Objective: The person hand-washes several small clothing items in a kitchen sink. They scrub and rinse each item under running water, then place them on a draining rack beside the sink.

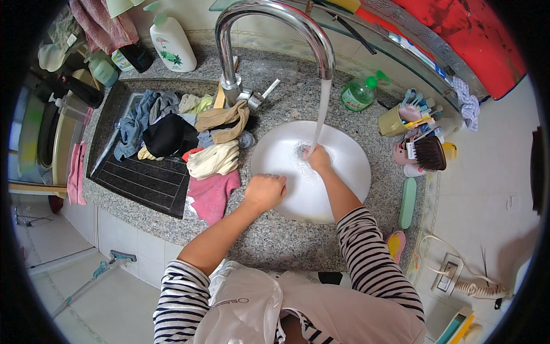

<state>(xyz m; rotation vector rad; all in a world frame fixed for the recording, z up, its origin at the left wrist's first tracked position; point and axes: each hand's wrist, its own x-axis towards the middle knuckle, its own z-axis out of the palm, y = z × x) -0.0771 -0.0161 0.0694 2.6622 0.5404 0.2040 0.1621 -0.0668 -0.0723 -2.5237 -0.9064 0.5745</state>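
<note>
Water runs from a tall chrome faucet [275,9] into a white washbasin [352,172]. Under that stream, near the bottom of the bowl, is my right hand [319,159]; its fingertips are blurred by splashing water at the drain, and whatever they hold or touch is hidden. My left hand [265,190] is curled into a fist over the basin's left rim, nothing showing in it. To its left lie a cream cloth [215,160] and a pink cloth [214,193], part of a heap with a tan piece of clothing [223,122], a black garment [169,135] and a blue garment [137,124].
Behind the basin stand a green pump bottle [360,92] and a white pump bottle [174,45]. A toothbrush cup [392,121], a dark hairbrush [430,154] and a mint-green case [407,203] line the right side. A black ribbed sink area [137,185] is at left.
</note>
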